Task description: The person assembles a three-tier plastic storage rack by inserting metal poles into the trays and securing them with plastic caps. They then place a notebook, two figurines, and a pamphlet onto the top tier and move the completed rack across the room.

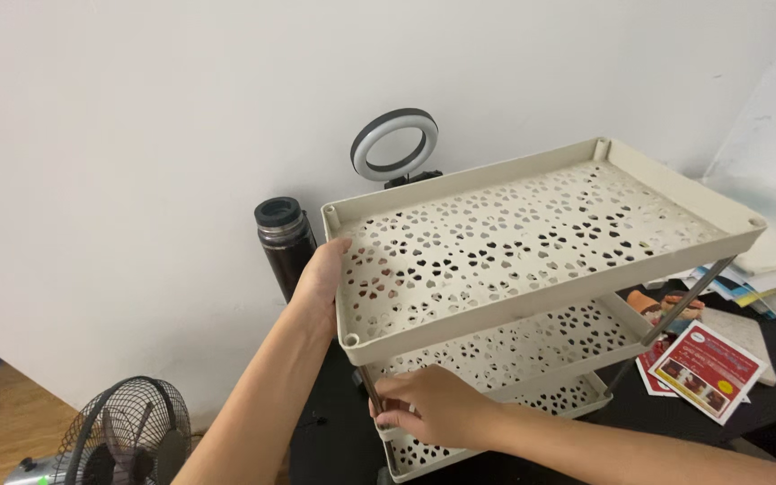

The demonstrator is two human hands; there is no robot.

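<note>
L hand point(321, 280) – fingers clamped on top tray point(532, 235) rim | R hand point(437, 407) – fingers pinching metal post point(372, 391)

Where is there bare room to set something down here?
The top tray of the cream rack is bare between its rims, apart from the left hand gripping its left edge. The middle tray is bare but low-roofed. The black desk at right is crowded with leaflets and papers.

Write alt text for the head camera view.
A person's left hand grips the edge of the top tray of a cream three-tier perforated rack, while the right hand holds a metal pole at the middle tier. A dark flask, ring light and floor fan stand nearby.
</note>
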